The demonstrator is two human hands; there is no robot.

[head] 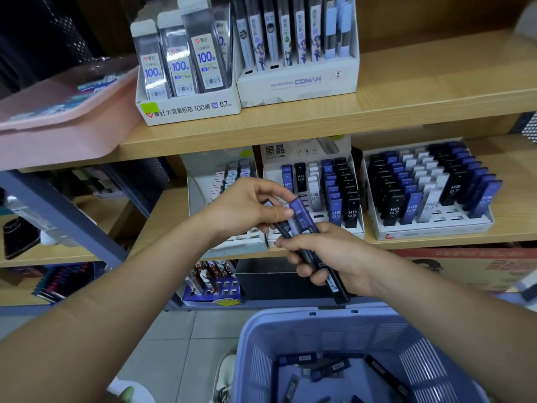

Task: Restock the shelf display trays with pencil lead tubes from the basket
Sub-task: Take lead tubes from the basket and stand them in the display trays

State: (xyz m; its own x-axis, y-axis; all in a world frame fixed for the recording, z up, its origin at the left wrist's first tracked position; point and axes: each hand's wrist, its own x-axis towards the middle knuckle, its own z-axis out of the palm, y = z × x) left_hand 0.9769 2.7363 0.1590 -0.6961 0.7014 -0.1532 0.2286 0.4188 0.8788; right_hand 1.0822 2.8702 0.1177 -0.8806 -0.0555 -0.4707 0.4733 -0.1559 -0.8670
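Your left hand [247, 205] pinches a blue plastic lead tube [300, 212], your right hand [337, 257] grips dark tubes [335, 283] before the white slotted tray [356, 232]; slacken and they could spill.

Bundle of lead tubes [302, 228]: dark ones with one translucent blue on top, slanted from centre frame down to the right. Pinched at the upper end by left hand [247, 207], gripped lower down by right hand [331, 257].

Middle tray [358, 232], white, centre frame: HB 0.5 tubes [336, 212] in blue, black and clear, upright in rows.

Right tray [436, 232]: HB 0.7 tubes [411, 209], nearly full, front slots bare.

Lavender slatted basket [377, 322], bottom of frame: loose tubes [328, 367] lying flat, scattered.
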